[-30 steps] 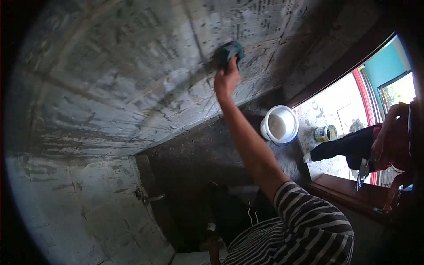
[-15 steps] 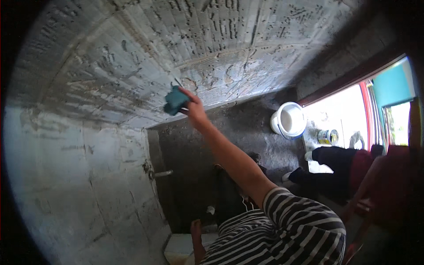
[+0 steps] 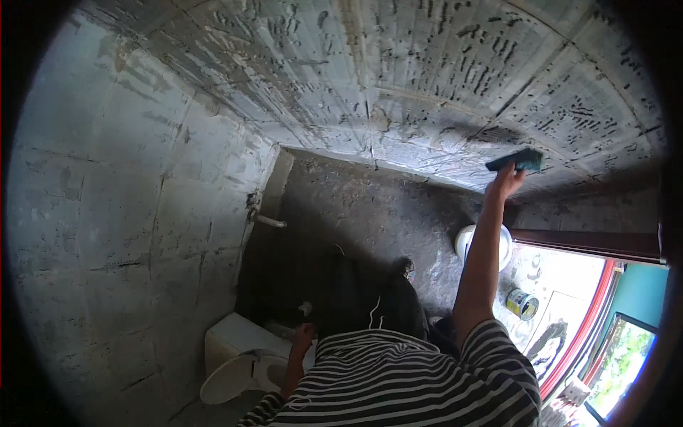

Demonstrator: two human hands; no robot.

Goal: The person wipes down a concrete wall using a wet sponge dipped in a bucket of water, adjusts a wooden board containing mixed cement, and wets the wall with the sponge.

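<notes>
My right arm is stretched out to the far right, and my right hand [image 3: 505,181] is closed on a dark teal cloth [image 3: 525,161]. The cloth lies against the grey tiled wall [image 3: 420,99], which has rough dark streaks and patches over its surface. It looks crumpled and partly folded round my fingers. My left hand [image 3: 304,337] hangs low by my waist, beside the white toilet. It is small and dim, so its finger shape does not show well, and I make out nothing in it.
The toilet [image 3: 242,338] with its raised seat stands at lower left. A pipe stub [image 3: 271,222] juts from the left wall's base. A white bucket [image 3: 504,249] sits by the doorway, partly behind my arm. Outside it is a paint can [image 3: 521,304]. The floor [image 3: 356,192] is dark and rough.
My right hand has moved with the cloth from the middle of the wall far to the right. My view has shifted; the person by the doorway is no longer visible.
</notes>
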